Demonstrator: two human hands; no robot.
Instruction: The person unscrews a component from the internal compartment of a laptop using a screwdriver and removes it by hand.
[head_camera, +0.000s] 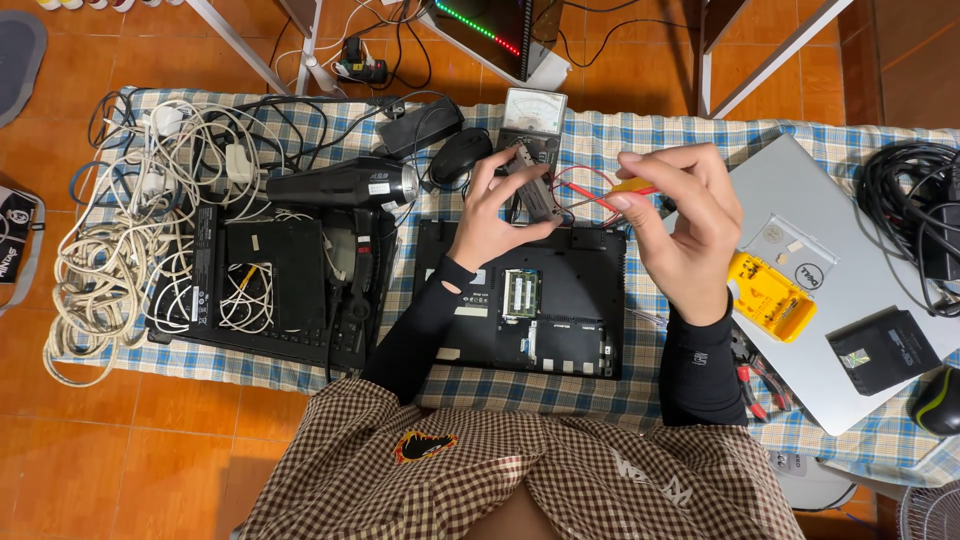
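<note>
My left hand (492, 212) holds a small grey rectangular part (535, 187) up above an opened black laptop base (560, 320). My right hand (685, 225) pinches a screwdriver with a yellow and red handle (632, 188), its tip pointing left toward the grey part. Thin red wires (580, 190) loop between the two hands. A green memory module (520, 292) shows in the open bay of the laptop base below my left wrist. An analogue multimeter (533, 118) stands just behind the hands.
A black hair dryer (345, 186) and a second opened black laptop (270, 280) lie at left beside tangled white cables (110, 260). At right, a silver laptop (850, 270) carries a yellow bit case (768, 296) and a black box (885, 350). A black mouse (460, 155) lies behind.
</note>
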